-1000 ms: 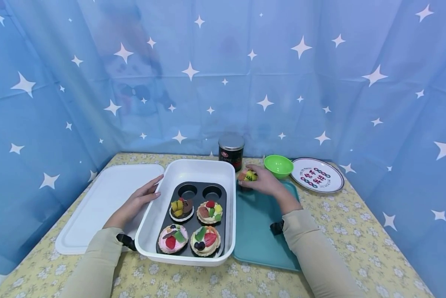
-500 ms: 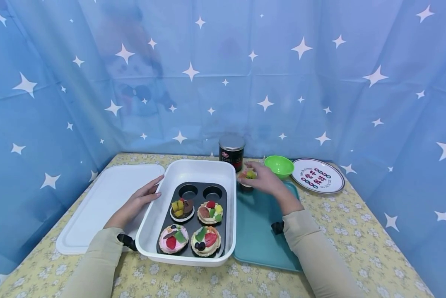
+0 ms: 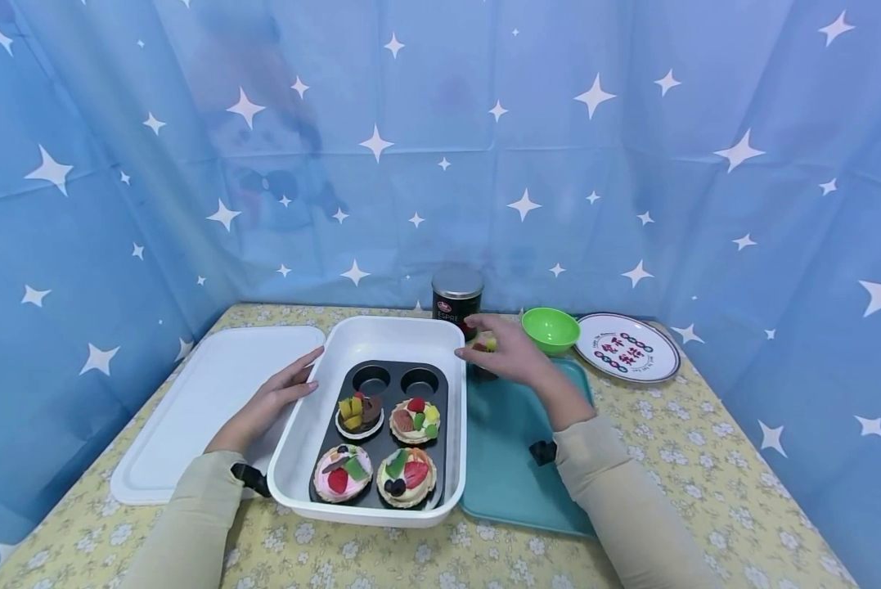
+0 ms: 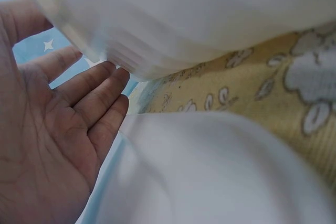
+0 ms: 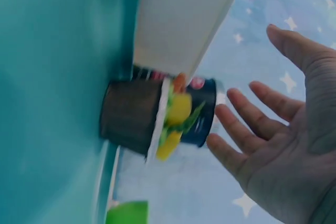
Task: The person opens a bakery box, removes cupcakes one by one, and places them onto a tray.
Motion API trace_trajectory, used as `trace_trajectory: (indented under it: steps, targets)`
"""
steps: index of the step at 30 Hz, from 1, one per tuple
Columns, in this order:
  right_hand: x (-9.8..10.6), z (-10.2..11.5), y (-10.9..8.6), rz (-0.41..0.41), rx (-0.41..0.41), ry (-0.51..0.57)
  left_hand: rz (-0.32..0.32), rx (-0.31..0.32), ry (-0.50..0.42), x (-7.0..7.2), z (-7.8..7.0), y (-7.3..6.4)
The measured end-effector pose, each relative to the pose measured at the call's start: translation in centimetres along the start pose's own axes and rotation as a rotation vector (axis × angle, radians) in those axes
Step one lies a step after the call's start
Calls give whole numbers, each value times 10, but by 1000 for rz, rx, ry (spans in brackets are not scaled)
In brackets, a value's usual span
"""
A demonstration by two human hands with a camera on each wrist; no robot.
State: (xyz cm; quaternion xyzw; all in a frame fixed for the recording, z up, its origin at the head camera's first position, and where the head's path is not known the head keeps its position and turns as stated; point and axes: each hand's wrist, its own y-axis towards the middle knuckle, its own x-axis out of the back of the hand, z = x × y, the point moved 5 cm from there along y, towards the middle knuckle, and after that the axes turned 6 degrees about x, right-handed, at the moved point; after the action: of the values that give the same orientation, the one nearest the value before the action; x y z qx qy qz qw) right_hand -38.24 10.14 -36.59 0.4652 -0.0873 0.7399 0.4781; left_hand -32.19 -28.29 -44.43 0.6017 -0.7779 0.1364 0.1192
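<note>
My left hand (image 3: 274, 397) rests its fingertips against the outer side of a white rectangular basin (image 3: 366, 517), palm facing the wall in the left wrist view. In the basin lies a black muffin pan (image 3: 397, 379), with fruit-topped cupcakes in the two nearer rows and bare wells in the far row. My right hand (image 3: 517, 352) hovers spread just over another cupcake (image 5: 134, 116), holding nothing. That cupcake has a dark cup and yellow and green fruit; it stands upright on a teal tray (image 3: 524, 474). The hand partly hides it in the head view.
A white lid-like tray (image 3: 204, 409) lies left of the basin. At the back stands a black espresso tin (image 3: 456, 301). To the right are a green bowl (image 3: 550, 329) and a white printed plate (image 3: 657, 364). Blue star-patterned curtains enclose the table.
My right hand has let go of the cupcake on the teal tray; its fingers have opened and lifted slightly toward the basin. My left hand has stayed put.
</note>
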Motion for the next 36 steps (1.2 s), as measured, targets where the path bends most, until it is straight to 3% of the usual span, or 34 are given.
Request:
trace_trajectory:
  steps: [4, 9, 18, 28, 36]
  targets:
    - [-8, 20, 0, 43, 65, 9, -8, 11, 8, 0, 1, -1]
    - [-26, 43, 0, 143, 91, 70, -14, 40, 6, -1, 5, -2]
    - [-67, 81, 8, 363, 183, 134, 2, 3, -13, -2, 3, 1]
    - [-110, 97, 13, 472, 181, 21, 9, 23, -23, -2, 2, 1]
    - [-125, 106, 12, 477, 246, -140, 4, 13, 1, 1, 2, 1]
